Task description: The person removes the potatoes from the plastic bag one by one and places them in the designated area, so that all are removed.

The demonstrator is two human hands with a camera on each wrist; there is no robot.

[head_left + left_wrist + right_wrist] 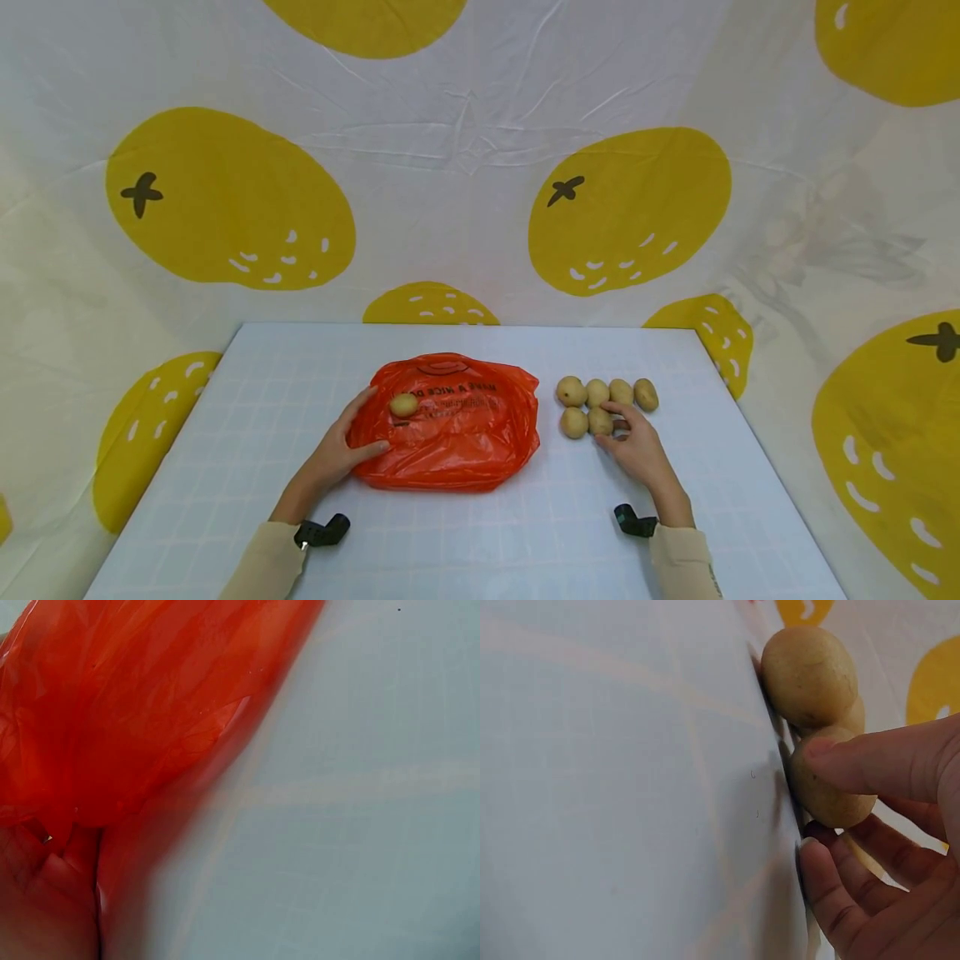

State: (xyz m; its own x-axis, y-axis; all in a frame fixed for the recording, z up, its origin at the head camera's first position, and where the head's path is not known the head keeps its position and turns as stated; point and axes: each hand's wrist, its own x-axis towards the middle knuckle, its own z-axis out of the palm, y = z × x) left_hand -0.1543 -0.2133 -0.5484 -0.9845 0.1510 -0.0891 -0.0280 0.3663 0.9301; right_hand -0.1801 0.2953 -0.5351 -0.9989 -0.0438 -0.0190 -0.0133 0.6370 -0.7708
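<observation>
A red plastic bag with dark print lies spread on the table. One small potato shows at its left part; whether it lies in or on the bag I cannot tell. My left hand grips the bag's left edge, thumb over the plastic; in the left wrist view red film hides most of its fingers. To the right of the bag, my right hand pinches a potato between thumb and fingers, at the end of the near row. Beside it sits another near-row potato.
Several potatoes form a far row, from a left one to a right one. The table has a pale checked cover. Behind it hangs a white cloth printed with yellow fruit. A dark band with a small camera sits on each wrist.
</observation>
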